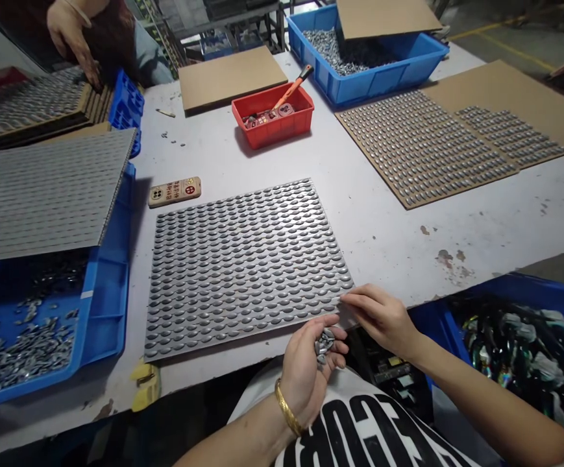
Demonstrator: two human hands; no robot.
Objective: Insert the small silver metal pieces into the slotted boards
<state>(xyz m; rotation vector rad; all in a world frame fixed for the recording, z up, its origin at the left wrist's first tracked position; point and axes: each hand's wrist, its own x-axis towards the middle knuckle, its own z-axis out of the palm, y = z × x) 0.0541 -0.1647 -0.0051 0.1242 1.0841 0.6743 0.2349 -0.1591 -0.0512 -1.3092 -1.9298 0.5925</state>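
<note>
A board (243,266) covered in rows of small grey metal pieces lies on the table in front of me. My left hand (306,370), with a gold bangle on the wrist, is cupped closed round a handful of small metal pieces (324,344) at the table's near edge. My right hand (379,314) rests at the board's near right corner, its fingers pinched together at the last row; what they pinch is too small to see.
A blue bin (99,318) of loose metal pieces stands at left, partly under another filled board (43,191). A red tray (272,117), a far blue bin (374,55), a cardboard sheet (452,139) with pieces and a small remote-like block (174,191) lie beyond. Another person's hand (70,35) works far left.
</note>
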